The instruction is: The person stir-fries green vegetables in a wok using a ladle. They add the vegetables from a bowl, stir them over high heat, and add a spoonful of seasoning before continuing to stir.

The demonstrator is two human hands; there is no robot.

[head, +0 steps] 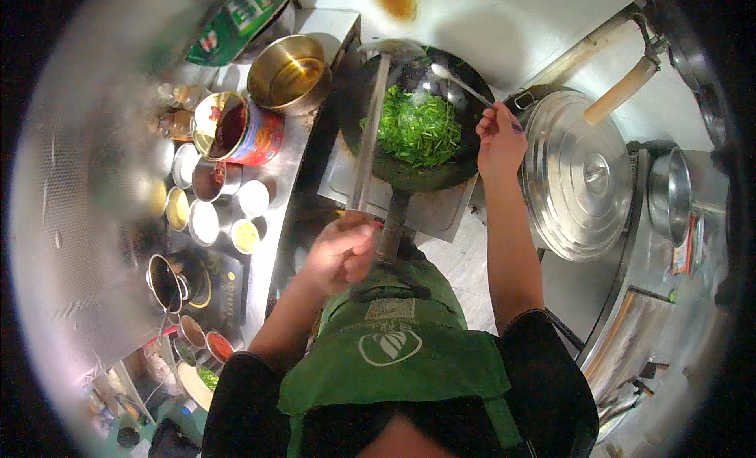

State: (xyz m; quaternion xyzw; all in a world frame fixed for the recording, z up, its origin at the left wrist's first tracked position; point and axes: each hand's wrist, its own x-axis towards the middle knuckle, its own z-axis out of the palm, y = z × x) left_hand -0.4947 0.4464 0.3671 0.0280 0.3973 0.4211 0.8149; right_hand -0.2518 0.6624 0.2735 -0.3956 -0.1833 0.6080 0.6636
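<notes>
Chopped green vegetables (420, 127) lie in a dark wok (413, 177) in front of me, with its handle pointing towards my body. My left hand (347, 248) grips the near end of a long metal utensil (370, 133); its far end reaches over the wok's left side, and its head is hard to make out. In my right hand (501, 140), at the wok's right edge, is a thin-handled small spoon (463, 86). Its pale tip is above the far part of the wok, and I cannot tell whether it holds anything.
Left of the wok, a counter bears a metal pot (289, 74), a large open tin (260, 136) and several seasoning bowls (202, 223). A large metal lid (582, 174) is at the right, below a wooden handle (623, 92). Farther right stands a steel bowl (669, 192).
</notes>
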